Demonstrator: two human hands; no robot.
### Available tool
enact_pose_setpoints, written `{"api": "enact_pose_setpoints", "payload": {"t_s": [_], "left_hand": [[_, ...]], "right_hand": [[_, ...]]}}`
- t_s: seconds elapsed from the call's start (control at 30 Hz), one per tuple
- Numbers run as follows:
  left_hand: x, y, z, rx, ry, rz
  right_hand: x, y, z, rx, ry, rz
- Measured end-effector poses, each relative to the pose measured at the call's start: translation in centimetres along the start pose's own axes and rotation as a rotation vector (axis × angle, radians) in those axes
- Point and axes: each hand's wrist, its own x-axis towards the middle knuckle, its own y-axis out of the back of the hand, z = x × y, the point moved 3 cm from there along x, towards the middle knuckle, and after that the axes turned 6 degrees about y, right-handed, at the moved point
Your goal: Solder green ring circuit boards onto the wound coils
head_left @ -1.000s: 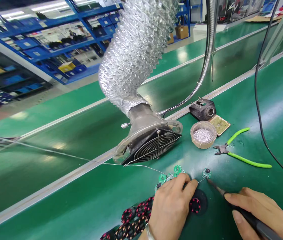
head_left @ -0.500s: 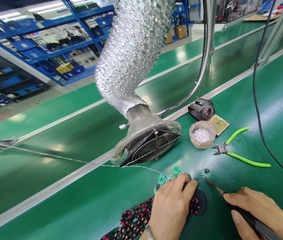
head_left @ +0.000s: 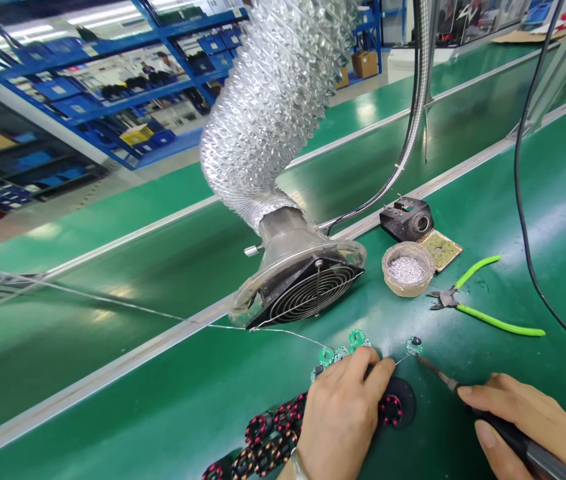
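My left hand (head_left: 345, 407) is closed in a pinch on a thin strand of solder wire (head_left: 283, 331), whose short end points at a small round green circuit board (head_left: 414, 346) with a black part on it. In my right hand (head_left: 537, 420) is a soldering iron (head_left: 493, 420), its tip touching or very near the lower edge of that board. More green circuit boards (head_left: 357, 338) lie just beyond my left fingers, partly hidden. Red-and-black wound coils (head_left: 283, 415) lie left of my left wrist. A black disc with a coil (head_left: 403, 403) sits between my hands.
A fume extractor hood (head_left: 307, 287) on a silver duct stands beyond my hands. Behind the boards are a bowl of solder bits (head_left: 407, 269), a sponge tray (head_left: 441, 250), a black iron holder (head_left: 407, 218) and green-handled cutters (head_left: 483, 300). A black cable (head_left: 520, 220) hangs at right.
The whole view has shifted slightly, with most things now a little further right. Both hands keep their grips, and the iron's tip stays at the small board.
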Motion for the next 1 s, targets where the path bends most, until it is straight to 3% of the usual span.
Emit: {"api": "enact_pose_setpoints", "payload": {"t_s": [0.63,1.0], "left_hand": [[0.34,-0.6,0.36,0.01,-0.011,-0.054],[0.06,-0.22,0.14,-0.018,0.002,-0.017]], "right_hand": [[0.74,-0.22,-0.16,0.09,0.033,-0.028],[0.26,0.31,0.03,0.033,0.011,0.008]]}}
